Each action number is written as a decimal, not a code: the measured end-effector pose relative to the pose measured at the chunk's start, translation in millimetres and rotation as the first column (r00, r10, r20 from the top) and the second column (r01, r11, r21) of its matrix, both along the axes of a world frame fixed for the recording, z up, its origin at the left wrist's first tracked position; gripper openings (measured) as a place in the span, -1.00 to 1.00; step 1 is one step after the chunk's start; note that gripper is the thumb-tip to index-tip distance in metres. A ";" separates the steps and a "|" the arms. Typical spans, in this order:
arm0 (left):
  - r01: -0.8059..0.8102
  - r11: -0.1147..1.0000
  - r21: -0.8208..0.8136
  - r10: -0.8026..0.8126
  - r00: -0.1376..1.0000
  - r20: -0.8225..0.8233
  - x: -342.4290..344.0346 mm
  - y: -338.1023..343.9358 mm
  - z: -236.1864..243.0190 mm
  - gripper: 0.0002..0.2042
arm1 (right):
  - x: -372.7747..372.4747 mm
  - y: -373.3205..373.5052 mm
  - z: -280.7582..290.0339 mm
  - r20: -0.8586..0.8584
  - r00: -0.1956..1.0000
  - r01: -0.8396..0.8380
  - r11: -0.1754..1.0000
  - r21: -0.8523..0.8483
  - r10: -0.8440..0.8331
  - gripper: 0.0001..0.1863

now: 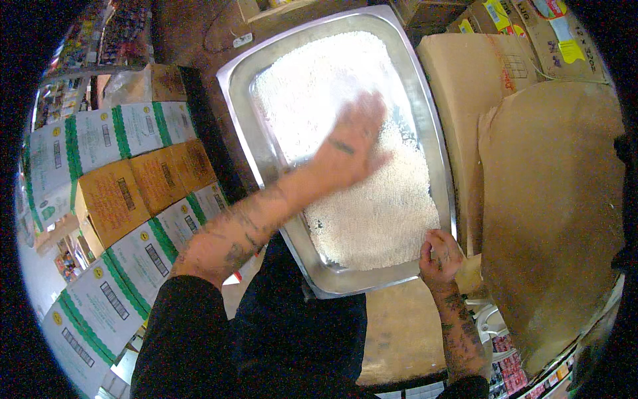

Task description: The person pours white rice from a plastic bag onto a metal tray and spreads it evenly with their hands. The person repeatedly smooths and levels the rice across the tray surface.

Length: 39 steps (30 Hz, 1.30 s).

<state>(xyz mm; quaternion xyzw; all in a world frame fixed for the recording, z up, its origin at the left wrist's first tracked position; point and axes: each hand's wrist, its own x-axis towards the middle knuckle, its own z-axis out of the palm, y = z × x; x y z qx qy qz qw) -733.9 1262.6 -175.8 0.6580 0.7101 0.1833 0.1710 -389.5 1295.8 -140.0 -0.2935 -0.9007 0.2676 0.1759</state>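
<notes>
A large rectangular metal tray (240,126) with rounded corners stands in front of me, slightly turned. Small pale grains (379,226), which look like rice, cover much of its bottom; glare whitens the far part. My left hand (355,139) reaches across the tray over the grains, blurred by motion. Its fingers are stretched out and the thumb stands apart, with nothing visible in it. At the tray's near right corner, my right hand (441,257) is closed, with its curled fingers at the rim.
White boxes with green bands (106,292) and brown cartons (139,189) are stacked on the left. Large cardboard boxes (551,199) stand close on the right. A brown cardboard surface (402,329) lies below the tray's near edge. Shelves with goods (100,40) show at the far left.
</notes>
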 end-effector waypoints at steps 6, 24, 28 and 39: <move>-0.143 0.987 0.072 0.146 0.989 -0.029 5.8 9.2 0.6 -0.11 | 0.6 1.7 -0.5 -0.018 1.000 -0.013 1.000 -0.019 0.012 -0.68; -0.441 0.851 0.284 0.424 0.897 0.124 -92.5 59.9 9.0 -0.50 | 3.5 -0.1 -1.5 0.023 1.000 -0.006 1.000 0.005 0.006 -0.72; -0.159 0.979 0.125 0.158 0.987 0.018 -16.2 5.9 16.6 -0.38 | 4.3 -0.2 -1.7 0.002 1.000 0.005 1.000 0.004 -0.005 -0.70; -0.077 0.973 -0.218 0.104 0.987 0.118 109.6 -68.0 32.9 -0.10 | -1.7 2.0 3.1 0.026 1.000 -0.016 1.000 -0.013 0.016 -0.63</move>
